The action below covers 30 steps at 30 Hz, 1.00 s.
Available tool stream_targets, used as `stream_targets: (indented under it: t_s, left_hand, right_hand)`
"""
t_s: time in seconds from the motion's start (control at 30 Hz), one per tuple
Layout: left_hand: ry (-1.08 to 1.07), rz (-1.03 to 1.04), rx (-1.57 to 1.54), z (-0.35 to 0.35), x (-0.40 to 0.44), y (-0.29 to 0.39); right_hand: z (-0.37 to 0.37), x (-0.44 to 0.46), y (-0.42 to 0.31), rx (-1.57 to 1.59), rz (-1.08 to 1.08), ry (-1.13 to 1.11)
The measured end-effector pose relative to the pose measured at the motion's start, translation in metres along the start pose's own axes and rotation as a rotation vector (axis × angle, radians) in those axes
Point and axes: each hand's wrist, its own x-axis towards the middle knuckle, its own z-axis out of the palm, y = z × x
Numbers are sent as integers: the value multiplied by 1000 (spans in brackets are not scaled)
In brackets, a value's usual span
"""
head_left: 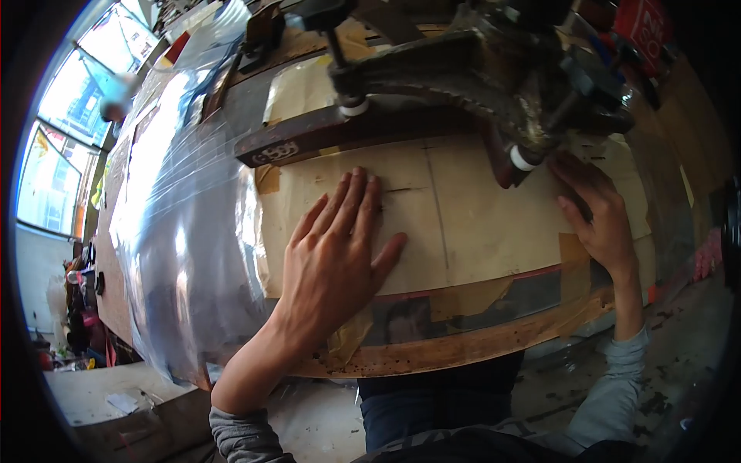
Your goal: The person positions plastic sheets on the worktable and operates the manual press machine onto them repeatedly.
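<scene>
My left hand [336,239] lies flat, fingers stretched out, on a cream-coloured board [494,224] marked with dark lines. Toward the right end of that board is my right hand [593,204], its thumb apart from the fingers; the fingertips come close to a white round fitting [523,158] and are partly in shadow. Beyond both hands, a dark metal bar [347,135] runs across the board under a heavy cast metal frame [440,69]. Neither hand visibly holds anything.
Clear plastic sheeting [185,231] covers the bench's left side. Brown tape [575,266] is stuck along the near part, above a wooden edge [432,351]. A red object with white lettering [642,35] is at the far right. Windows [73,139] stand at left.
</scene>
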Motion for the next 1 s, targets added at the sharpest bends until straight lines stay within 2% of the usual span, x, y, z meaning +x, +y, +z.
stream_targets:
  t_s: [0.87,1.0]
  left_hand:
    - [-15,18,-2,2,0,4]
    - [-12,20,-10,3,0,4]
  right_hand:
    - [1,-1,8,84,13,-19]
    - [4,-1,10,46,-40,48]
